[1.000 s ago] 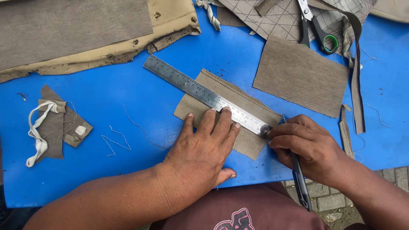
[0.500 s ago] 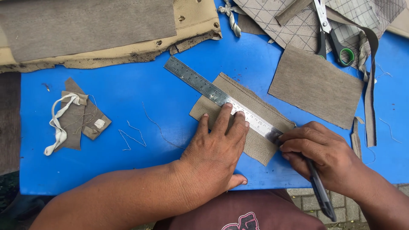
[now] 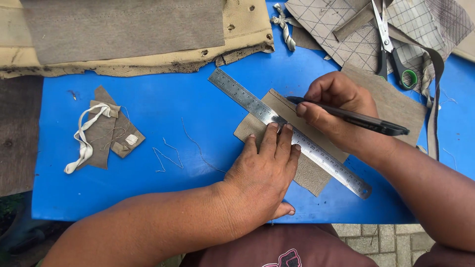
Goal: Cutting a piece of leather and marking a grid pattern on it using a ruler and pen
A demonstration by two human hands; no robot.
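Under your left hand (image 3: 264, 180) lies a brushed steel ruler (image 3: 289, 131) on matt, woven-looking taupe cloth (image 3: 309, 173). Your right hand (image 3: 336, 111) grips a smooth black plastic pen (image 3: 363, 121). The desk (image 3: 198, 104) is glossy blue plastic.

Two bare forearms reach in from the bottom edge of the view. The left hand (image 3: 264, 173) lies palm down, its forearm slanting up from the lower left. Its fingers (image 3: 277, 141) are stretched forward and held close together, pressing flat, while the thumb tucks back toward the near edge of the blue table. The right hand (image 3: 334, 106) comes in from the lower right, wrist bent, fingers curled in a writing grip, knuckles raised, fingertips pointing left.
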